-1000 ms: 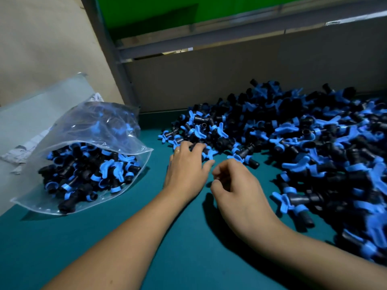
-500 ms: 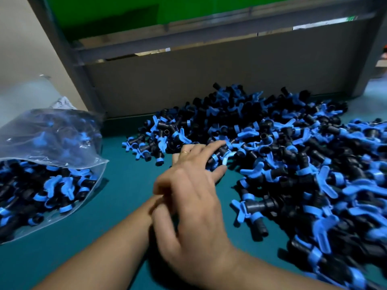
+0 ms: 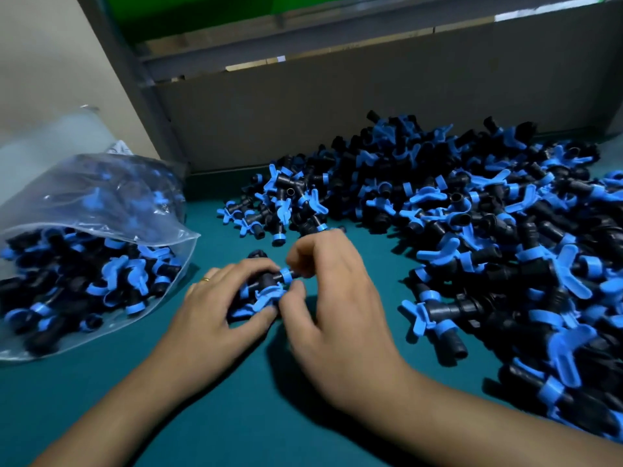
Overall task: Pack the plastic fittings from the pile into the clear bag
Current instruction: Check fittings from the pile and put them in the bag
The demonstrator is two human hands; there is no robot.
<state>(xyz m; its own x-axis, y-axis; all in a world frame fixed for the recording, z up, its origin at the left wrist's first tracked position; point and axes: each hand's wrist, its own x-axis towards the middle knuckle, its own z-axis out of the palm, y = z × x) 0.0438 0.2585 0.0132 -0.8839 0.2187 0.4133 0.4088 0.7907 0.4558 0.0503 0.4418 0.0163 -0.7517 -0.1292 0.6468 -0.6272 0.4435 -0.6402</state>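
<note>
A small bunch of fittings is held on the tabletop between the left hand and right hand, fingers curled round it. The clear bag lies left, nearer the left hand; the pile is spread far right.

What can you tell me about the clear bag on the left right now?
The clear bag is thin, glossy, crinkled plastic film lying on its side on the teal table, left of both hands. Its mouth faces right toward the pile and gapes, the upper sheet billowed up. It is already well filled with black fittings with blue winged collars, seen through the film. Neither hand touches it. Its left edge runs out of frame.
</note>
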